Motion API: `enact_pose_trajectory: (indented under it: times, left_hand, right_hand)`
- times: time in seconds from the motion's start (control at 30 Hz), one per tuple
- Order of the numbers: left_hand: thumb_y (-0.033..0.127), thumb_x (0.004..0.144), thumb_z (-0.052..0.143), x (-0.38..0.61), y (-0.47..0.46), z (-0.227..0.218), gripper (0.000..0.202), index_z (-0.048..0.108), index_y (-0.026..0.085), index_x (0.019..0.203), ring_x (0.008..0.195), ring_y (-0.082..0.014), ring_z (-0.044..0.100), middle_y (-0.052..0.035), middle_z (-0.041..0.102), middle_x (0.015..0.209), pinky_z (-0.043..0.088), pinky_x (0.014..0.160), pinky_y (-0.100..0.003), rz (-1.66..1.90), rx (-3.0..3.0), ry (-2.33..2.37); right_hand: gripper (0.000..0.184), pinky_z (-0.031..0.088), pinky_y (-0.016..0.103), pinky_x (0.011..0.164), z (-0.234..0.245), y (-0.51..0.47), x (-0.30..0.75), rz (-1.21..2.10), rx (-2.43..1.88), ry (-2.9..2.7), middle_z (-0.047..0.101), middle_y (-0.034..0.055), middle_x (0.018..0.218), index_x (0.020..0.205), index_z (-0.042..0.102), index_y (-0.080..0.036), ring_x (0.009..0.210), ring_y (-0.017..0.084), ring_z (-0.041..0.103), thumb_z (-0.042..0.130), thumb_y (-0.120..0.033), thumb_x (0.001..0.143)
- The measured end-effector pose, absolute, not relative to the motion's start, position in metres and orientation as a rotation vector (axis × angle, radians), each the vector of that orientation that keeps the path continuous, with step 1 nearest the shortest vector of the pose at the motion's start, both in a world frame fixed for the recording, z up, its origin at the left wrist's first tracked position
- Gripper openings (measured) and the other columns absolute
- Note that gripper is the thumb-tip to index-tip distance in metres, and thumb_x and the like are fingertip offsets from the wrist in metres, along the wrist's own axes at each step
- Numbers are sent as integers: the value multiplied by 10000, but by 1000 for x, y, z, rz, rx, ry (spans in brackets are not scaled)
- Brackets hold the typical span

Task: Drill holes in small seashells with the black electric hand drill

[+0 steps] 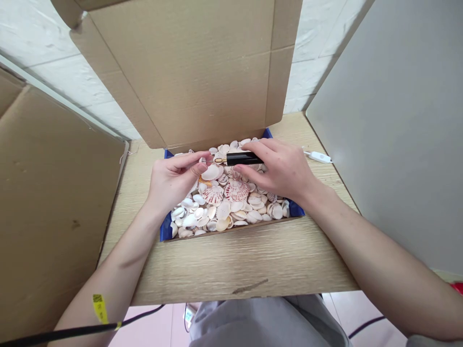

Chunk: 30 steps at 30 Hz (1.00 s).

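Note:
Between the thumb and fingertips of my left hand [170,180] a small pale shell [202,160] is pinched. My right hand [282,166] is closed around a slim black hand drill [239,158] with a brass-coloured chuck, held roughly level. Its thin bit points left at the shell; I cannot tell whether the tip has gone into it. Both hands hover over a shallow blue-sided box [297,210] full of seashells. Two red-and-white scallop shells [237,191] lie near its middle, among many white and cream ones.
Behind the shells, the cardboard lid [188,72] stands raised against the white wall. A large cardboard panel [54,193] rises at left, a grey panel [390,120] at right. A white cable piece [319,157] lies on the wooden tabletop [224,270]. A black cable [87,330] crosses lower left.

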<state>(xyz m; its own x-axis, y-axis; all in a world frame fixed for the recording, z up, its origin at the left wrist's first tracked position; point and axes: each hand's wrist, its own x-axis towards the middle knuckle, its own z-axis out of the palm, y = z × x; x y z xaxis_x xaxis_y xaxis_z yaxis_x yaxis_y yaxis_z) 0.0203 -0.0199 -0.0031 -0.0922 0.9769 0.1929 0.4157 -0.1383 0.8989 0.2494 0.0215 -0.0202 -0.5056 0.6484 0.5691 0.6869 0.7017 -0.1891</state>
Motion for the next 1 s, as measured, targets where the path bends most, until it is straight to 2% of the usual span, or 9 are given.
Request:
enact_pose_trajectory:
  times: [0.1,0.27,0.4,0.57,0.77,1.0]
  left_hand:
    - [338,755,769,20,-19,-4,199,785,271,942,825,-166,705,-18,784,945,555,756,-264,1214,1538,1537]
    - [371,738,781,20,-18,-3,252,784,249,958,769,-165,692,-46,784,950,544,699,-268,1116,1559,1534]
    - [391,733,781,20,-18,-2,272,782,247,964,728,-159,684,-53,785,940,535,642,-259,1041,1573,1540]
    - [406,728,782,19,-18,-1,257,786,258,938,700,-156,683,-49,788,892,537,630,-261,984,1544,1533]
    - [341,733,790,19,-18,-3,230,783,256,947,834,-181,709,-52,780,977,566,753,-287,1133,1576,1479]
    - [289,773,760,19,-18,-5,179,779,288,950,843,-167,703,-29,782,936,557,761,-284,1195,1676,1443]
  right_hand:
    - [304,395,291,632,-20,23,250,-203,-932,-2302,680,56,920,1094,611,-153,819,183,592,539,-391,918]
    - [147,434,299,696,-18,25,249,-460,-795,-2180,668,53,891,990,645,-170,789,171,544,537,-240,920]
    - [169,445,312,741,-17,24,249,-464,-796,-2105,671,41,975,997,649,-220,865,175,564,503,-178,922]
    - [174,430,318,764,-18,24,249,-432,-774,-2106,667,55,967,1034,654,-190,902,184,561,521,-241,934]
    - [338,389,336,689,-21,26,249,-392,-840,-2181,656,92,864,1008,659,-105,776,197,543,515,-401,934]
    - [379,306,293,536,-23,22,249,-210,-937,-2285,637,40,756,882,659,-136,634,151,529,432,-432,951]
